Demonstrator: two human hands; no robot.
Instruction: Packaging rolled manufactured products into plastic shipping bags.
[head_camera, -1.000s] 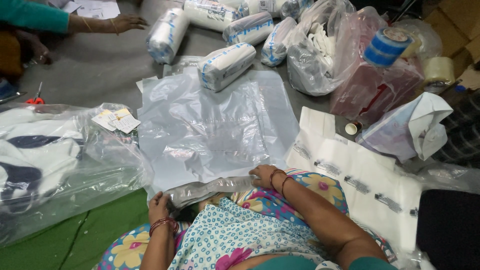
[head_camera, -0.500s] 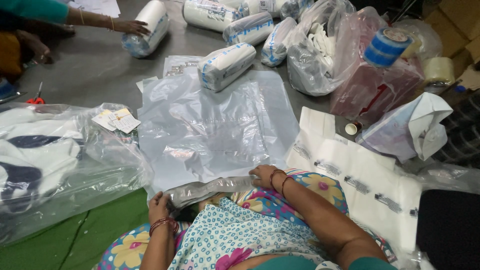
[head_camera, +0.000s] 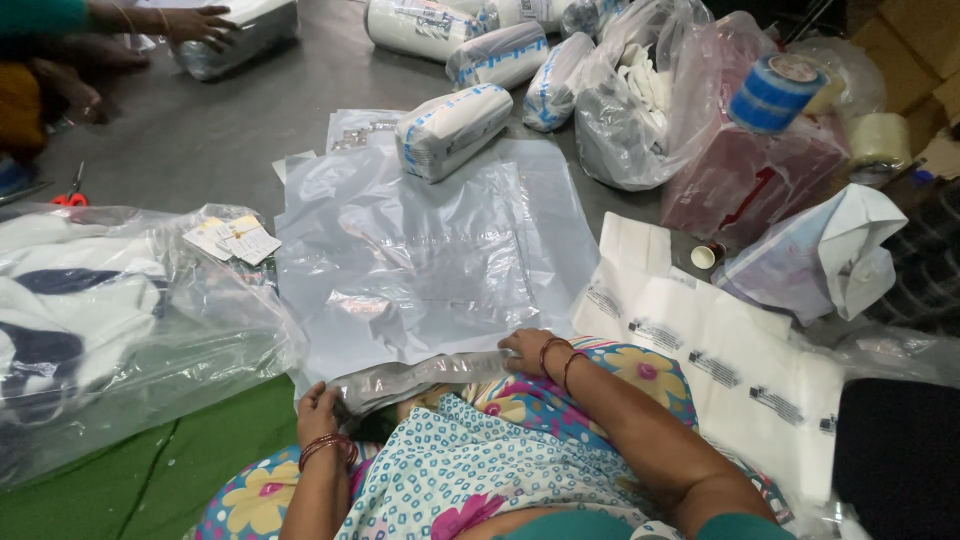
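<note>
At lower centre, the left hand (head_camera: 318, 412) and right hand (head_camera: 527, 352) each pinch an end of a rolled clear plastic bag (head_camera: 420, 378) lying crosswise on the lap, flat bags (head_camera: 430, 260) spread beyond.

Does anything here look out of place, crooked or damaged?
Nothing looks damaged or spilled. The clear bag on the floor is creased and lies a little askew, and a wrapped roll rests on its far edge. The left hand and right hand hold its rolled near edge.
</note>
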